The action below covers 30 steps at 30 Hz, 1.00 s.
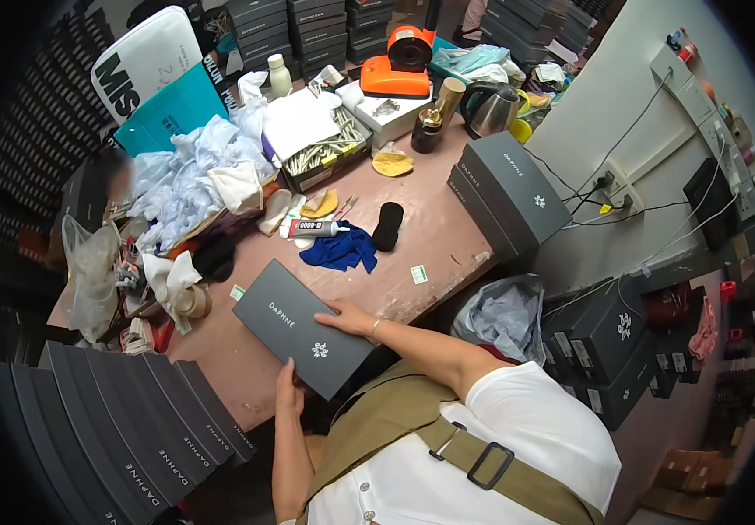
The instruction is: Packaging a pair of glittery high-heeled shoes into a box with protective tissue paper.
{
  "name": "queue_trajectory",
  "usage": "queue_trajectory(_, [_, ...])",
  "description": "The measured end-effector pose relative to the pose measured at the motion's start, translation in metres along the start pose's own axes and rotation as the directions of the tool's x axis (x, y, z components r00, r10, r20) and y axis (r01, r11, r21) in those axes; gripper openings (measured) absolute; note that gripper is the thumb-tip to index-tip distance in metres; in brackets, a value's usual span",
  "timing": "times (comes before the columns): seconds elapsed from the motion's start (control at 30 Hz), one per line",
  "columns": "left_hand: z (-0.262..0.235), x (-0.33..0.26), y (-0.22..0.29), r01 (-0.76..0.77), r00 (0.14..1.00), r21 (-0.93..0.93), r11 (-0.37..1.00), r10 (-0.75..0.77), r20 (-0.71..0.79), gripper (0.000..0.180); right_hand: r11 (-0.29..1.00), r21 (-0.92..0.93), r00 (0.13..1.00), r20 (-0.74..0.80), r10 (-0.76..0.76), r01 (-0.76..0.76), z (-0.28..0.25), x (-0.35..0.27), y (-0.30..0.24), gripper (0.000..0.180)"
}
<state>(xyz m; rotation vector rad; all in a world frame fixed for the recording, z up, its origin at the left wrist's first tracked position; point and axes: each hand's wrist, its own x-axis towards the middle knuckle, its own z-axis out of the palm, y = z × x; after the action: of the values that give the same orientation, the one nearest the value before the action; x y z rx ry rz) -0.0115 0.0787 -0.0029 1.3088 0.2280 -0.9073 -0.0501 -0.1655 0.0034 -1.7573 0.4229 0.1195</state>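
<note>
A closed dark grey shoebox (pixel 277 302), with pale lettering and a small white flower mark on its lid, lies slanted at the near edge of the table, partly over my lap. My left hand (pixel 289 387) grips its near left edge, with most of the fingers hidden below the box. My right hand (pixel 348 318) holds the opposite long edge, and some of its fingers rest on the lid. Just beyond the box are a crumpled blue cloth (pixel 342 248), a glue tube (pixel 314 228) and a black oval pad (pixel 387 226).
Two grey boxes (pixel 504 188) sit stacked at the table's right edge. A tall box stack (pixel 123 429) stands at my lower left. White crumpled paper (pixel 189 184), a tray of paper sticks (pixel 333 149), an orange machine (pixel 395 79) and a kettle (pixel 491 112) occupy the far side.
</note>
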Motion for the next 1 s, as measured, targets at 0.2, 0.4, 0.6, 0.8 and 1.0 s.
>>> queue_trajectory(0.2, [0.134,-0.027,0.016,-0.305,0.927,0.147,0.941,0.259,0.271,0.082,0.851,0.525,0.995,-0.087,0.045,0.007,-0.125,-0.088,-0.021,0.061])
queue_trajectory(0.4, [0.281,0.065,-0.053,-0.461,0.782,0.148,0.875,0.321,0.534,0.067,0.927,-0.359,0.831,-0.545,-0.114,-0.108,-0.284,-0.113,0.023,0.051])
queue_trajectory(0.6, [0.310,0.036,-0.043,-0.679,0.642,0.434,0.592,0.193,0.742,0.039,0.774,-0.612,0.879,-0.266,-0.396,0.163,-0.244,-0.092,0.009,0.051])
queue_trajectory(0.8, [0.192,0.007,-0.073,-0.386,0.922,0.712,0.586,0.222,0.317,0.036,0.834,-0.297,0.886,0.169,-0.432,0.464,-0.175,-0.062,-0.022,0.040])
queue_trajectory(1.0, [0.089,-0.081,-0.080,-0.190,0.865,0.572,0.798,0.412,-0.286,0.034,0.843,-0.191,0.816,0.427,-0.389,0.502,-0.101,-0.031,-0.062,0.028])
